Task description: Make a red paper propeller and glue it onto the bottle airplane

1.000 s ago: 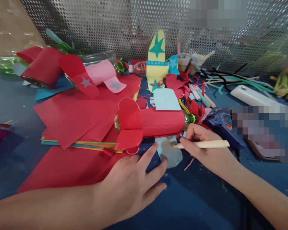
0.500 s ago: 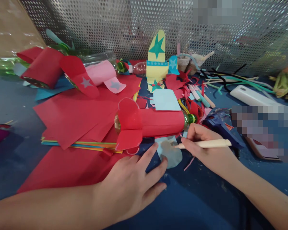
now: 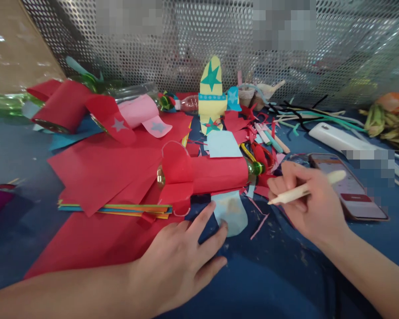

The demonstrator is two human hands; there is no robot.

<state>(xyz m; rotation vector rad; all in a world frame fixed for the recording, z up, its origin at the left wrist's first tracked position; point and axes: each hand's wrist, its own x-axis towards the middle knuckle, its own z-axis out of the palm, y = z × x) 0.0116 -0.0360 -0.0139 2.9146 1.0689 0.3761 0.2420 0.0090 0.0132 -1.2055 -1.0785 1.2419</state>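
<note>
My right hand (image 3: 307, 199) grips a cream-coloured marker pen (image 3: 294, 193), its tip pointing left over the dark blue table, apart from any paper. My left hand (image 3: 189, 252) lies with fingers spread, two fingertips resting on a light blue rounded paper piece (image 3: 236, 221) with a greyish-brown smudge. That piece sticks out below a bottle wrapped in red paper (image 3: 219, 174), which lies on its side. The wrapped bottle has red paper fins (image 3: 177, 195) at its left end, a green neck (image 3: 255, 167) at the right and another light blue piece (image 3: 223, 144) along its upper side.
Red paper sheets (image 3: 109, 164) cover the left side over a stack of coloured paper. Behind stand a yellow paper rocket (image 3: 213, 104) and other wrapped bottles (image 3: 61, 106). Markers (image 3: 277, 141), red scraps, a white glue gun (image 3: 339, 137) and a phone (image 3: 361, 190) lie at right.
My right hand has moved right, lifting the marker tip off the light blue paper. The blue object beside the phone is now mostly hidden by that hand. My left hand stays on the paper.
</note>
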